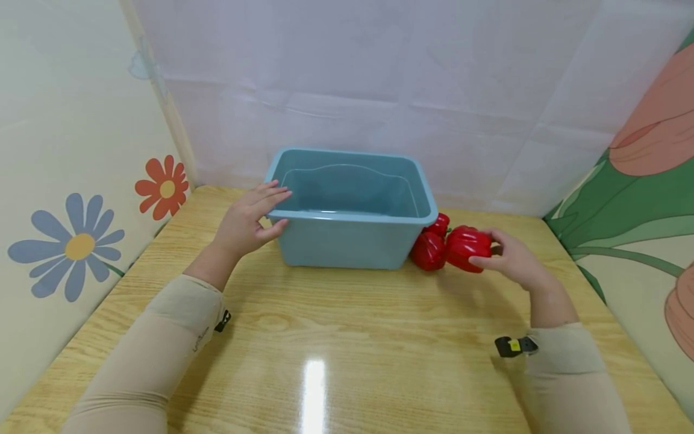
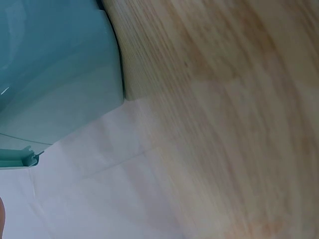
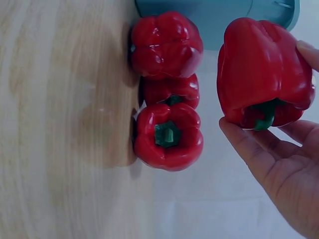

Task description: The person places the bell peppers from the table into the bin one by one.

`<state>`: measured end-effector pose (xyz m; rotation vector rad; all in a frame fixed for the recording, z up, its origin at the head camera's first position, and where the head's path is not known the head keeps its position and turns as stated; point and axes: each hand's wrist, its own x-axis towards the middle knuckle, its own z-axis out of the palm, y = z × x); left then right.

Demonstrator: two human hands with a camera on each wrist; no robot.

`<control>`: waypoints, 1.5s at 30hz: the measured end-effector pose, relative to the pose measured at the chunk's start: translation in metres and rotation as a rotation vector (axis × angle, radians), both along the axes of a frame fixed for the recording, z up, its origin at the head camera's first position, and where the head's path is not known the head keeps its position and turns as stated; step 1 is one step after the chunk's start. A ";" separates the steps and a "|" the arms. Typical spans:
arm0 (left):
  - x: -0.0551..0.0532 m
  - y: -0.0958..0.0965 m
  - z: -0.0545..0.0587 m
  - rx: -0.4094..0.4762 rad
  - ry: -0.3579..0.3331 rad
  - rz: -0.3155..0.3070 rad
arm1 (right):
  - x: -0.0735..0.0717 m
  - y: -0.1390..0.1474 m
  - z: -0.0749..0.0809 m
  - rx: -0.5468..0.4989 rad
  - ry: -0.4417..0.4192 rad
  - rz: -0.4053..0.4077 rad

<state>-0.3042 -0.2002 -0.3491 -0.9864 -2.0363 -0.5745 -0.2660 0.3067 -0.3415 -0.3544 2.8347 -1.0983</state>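
A red bell pepper (image 1: 467,247) with a green stem is held in my right hand (image 1: 509,259), to the right of the blue bin. In the right wrist view the held pepper (image 3: 264,62) is raised off the table, fingers under it and thumb on top. Three more peppers lie on the table there: one (image 3: 167,45) against the bin, one (image 3: 187,88) partly hidden, and one (image 3: 192,137) with its stem end showing. My left hand (image 1: 246,220) rests on the left front corner of the bin (image 1: 347,244), fingers extended over its rim.
The wooden table (image 1: 303,319) reaches back to a white sheet (image 1: 347,90). Flower-printed panels (image 1: 59,150) stand at both sides. In the left wrist view the bin's wall (image 2: 65,74) and bare tabletop (image 2: 239,124) fill most of the frame.
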 end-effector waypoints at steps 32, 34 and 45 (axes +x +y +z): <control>0.001 0.000 0.000 -0.005 -0.003 -0.009 | 0.001 -0.002 0.048 0.023 0.069 -0.045; 0.001 0.000 0.000 -0.005 -0.002 -0.008 | 0.000 -0.004 0.052 0.035 0.058 -0.047; 0.000 0.000 0.000 -0.002 -0.001 -0.002 | -0.007 -0.005 0.066 0.045 0.039 -0.041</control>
